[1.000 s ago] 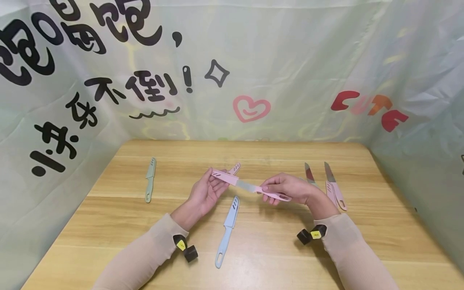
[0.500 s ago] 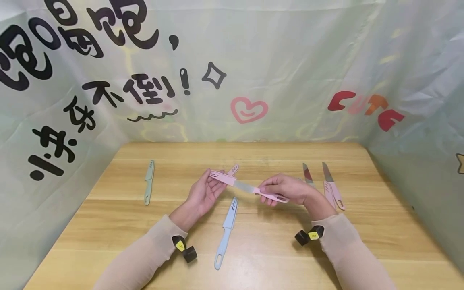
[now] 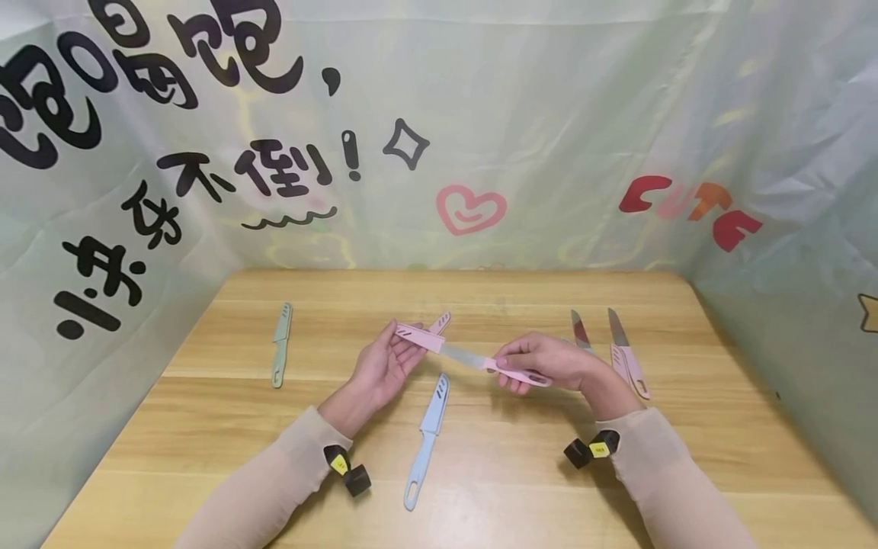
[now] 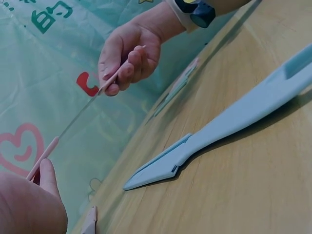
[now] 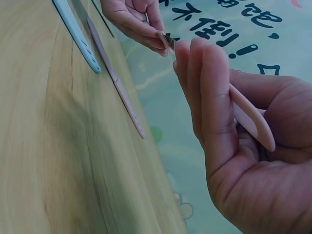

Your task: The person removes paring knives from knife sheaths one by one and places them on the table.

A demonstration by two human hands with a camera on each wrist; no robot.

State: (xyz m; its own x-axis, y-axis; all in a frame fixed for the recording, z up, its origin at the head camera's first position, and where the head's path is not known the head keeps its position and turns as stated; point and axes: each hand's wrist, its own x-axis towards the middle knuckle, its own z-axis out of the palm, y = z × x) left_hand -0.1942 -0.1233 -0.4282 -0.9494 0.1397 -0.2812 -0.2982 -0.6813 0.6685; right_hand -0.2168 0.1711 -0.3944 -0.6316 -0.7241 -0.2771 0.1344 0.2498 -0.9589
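Observation:
In the head view my left hand (image 3: 384,370) pinches a pink blade sheath (image 3: 420,338) between thumb and fingers. My right hand (image 3: 545,360) grips the pink handle of a paring knife (image 3: 524,376), its fingers curled round it in the right wrist view. Between the hands a length of bare steel blade (image 3: 463,356) shows, its tip end hidden inside the sheath. Both are held up over the table. Behind my left hand lies another pink knife (image 3: 444,320), partly covered by the hand. A blue sheathed knife (image 3: 428,438) lies in front, between my forearms.
A green sheathed knife (image 3: 281,347) lies at the left of the wooden table (image 3: 206,442). On the right are a bare-bladed pink knife (image 3: 627,351) with a pink sheath (image 3: 620,364) beside it, and another bare blade (image 3: 580,328), partly behind my right hand. Printed curtains surround the table.
My right hand has shifted slightly right with the knife, and a little more blade shows out of the sheath. My left hand stays nearly still.

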